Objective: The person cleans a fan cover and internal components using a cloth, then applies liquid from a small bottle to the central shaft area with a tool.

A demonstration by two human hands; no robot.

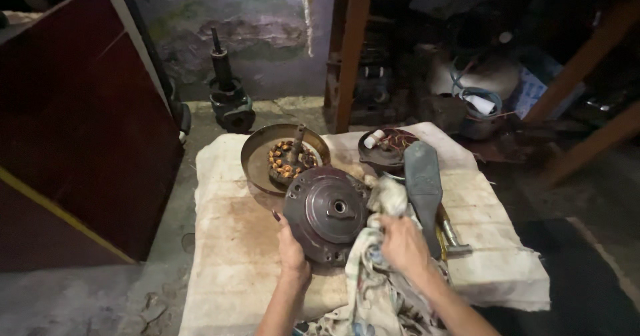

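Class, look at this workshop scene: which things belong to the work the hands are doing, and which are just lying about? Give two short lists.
In hand:
left hand steadying the round grey motor housing
right hand pressing a patterned rag against it

Lying about:
copper-wound stator in a shallow bowl cover
grey fan blade
wired part behind
dark pump body by the wall
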